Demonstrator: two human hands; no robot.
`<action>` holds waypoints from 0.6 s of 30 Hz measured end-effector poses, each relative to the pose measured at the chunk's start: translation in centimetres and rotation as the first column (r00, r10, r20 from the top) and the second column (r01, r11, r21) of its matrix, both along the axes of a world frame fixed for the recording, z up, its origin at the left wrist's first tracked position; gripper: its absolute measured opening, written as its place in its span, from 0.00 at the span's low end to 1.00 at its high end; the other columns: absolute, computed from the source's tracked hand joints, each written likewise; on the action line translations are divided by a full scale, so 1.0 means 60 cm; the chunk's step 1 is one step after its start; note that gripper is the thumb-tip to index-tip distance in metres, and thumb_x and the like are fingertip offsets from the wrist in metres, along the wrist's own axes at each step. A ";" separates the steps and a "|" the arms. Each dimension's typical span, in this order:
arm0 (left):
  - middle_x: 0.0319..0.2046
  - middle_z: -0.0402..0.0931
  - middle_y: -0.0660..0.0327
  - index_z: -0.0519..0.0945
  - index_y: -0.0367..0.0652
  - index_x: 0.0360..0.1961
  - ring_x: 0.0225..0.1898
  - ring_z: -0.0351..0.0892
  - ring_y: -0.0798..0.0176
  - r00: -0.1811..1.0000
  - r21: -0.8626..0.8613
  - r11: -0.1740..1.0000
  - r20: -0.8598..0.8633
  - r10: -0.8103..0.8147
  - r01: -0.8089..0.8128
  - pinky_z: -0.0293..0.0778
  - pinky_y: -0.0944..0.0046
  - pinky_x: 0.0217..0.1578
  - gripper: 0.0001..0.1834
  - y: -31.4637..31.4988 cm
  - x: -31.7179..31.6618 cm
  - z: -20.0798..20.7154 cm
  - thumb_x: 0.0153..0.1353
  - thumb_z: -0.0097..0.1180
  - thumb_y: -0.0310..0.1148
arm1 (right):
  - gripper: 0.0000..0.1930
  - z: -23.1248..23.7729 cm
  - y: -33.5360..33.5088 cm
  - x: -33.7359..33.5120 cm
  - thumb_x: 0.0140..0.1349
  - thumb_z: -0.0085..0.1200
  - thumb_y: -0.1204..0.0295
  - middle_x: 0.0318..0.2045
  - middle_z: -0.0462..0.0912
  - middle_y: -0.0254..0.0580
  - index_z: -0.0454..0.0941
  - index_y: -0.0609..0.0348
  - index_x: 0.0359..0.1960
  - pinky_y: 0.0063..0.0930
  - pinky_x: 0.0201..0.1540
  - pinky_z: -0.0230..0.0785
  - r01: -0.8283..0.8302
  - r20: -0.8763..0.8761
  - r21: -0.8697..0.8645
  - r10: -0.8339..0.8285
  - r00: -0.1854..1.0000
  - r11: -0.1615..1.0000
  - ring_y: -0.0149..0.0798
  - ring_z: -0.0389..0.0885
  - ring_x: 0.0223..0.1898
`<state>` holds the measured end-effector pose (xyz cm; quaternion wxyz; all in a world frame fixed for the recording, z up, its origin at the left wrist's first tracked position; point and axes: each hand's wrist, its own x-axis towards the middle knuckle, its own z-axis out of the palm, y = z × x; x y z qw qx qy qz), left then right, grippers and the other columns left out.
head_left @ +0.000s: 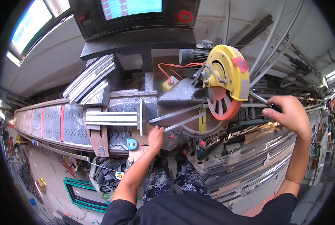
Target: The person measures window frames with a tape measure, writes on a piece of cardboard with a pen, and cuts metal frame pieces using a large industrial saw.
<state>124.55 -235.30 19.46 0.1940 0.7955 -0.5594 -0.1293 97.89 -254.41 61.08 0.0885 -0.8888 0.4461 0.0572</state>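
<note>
A miter saw (227, 71) with a yellow guard and an orange-red lower blade cover stands right of centre. My right hand (289, 115) is closed around the black grip of the saw's handle (263, 100). Two narrow metal strips lie slanted on the saw's bed, leading toward the blade cover: an upper strip (175, 114) and a lower strip (186, 122). At the near end of the lower strip my left hand (156, 138) is closed, its fingertips against it. The fingers partly hide that end. A yellow slotted plate (202, 120) lies under the strips' far ends.
Left of the saw, a long conveyor-like bench (75, 122) carries a white-striped profile block (111, 118) and a stack of profiles (90, 78). A blue tape measure (132, 144) sits at its front edge. A screen (131, 8) hangs above. Many profiles (257, 165) lie at right.
</note>
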 end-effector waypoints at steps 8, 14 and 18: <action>0.30 0.67 0.55 0.70 0.41 0.31 0.37 0.71 0.52 0.968 -0.027 0.996 0.237 0.086 -0.082 0.69 0.57 0.39 0.05 -0.086 0.034 -0.139 0.50 0.48 0.26 | 0.18 0.007 0.011 0.019 0.46 0.60 0.59 0.20 0.77 0.51 0.78 0.64 0.28 0.33 0.29 0.67 0.071 -0.017 0.039 -0.071 0.997 0.997 0.49 0.76 0.24; 0.31 0.68 0.57 0.71 0.45 0.34 0.38 0.69 0.55 0.930 0.079 0.994 0.365 0.044 -0.078 0.66 0.56 0.35 0.11 -0.098 0.031 -0.139 0.46 0.53 0.28 | 0.17 0.001 -0.003 0.010 0.47 0.59 0.59 0.19 0.77 0.49 0.78 0.64 0.28 0.31 0.28 0.66 0.052 0.003 0.022 -0.052 0.999 0.998 0.46 0.76 0.22; 0.31 0.69 0.58 0.71 0.47 0.34 0.39 0.70 0.53 0.960 0.147 0.989 0.279 -0.036 -0.006 0.68 0.54 0.35 0.17 -0.097 0.030 -0.120 0.39 0.60 0.31 | 0.17 0.004 -0.006 0.014 0.47 0.59 0.60 0.19 0.77 0.49 0.78 0.64 0.28 0.30 0.28 0.66 0.076 0.017 0.059 -0.077 0.997 0.995 0.46 0.76 0.22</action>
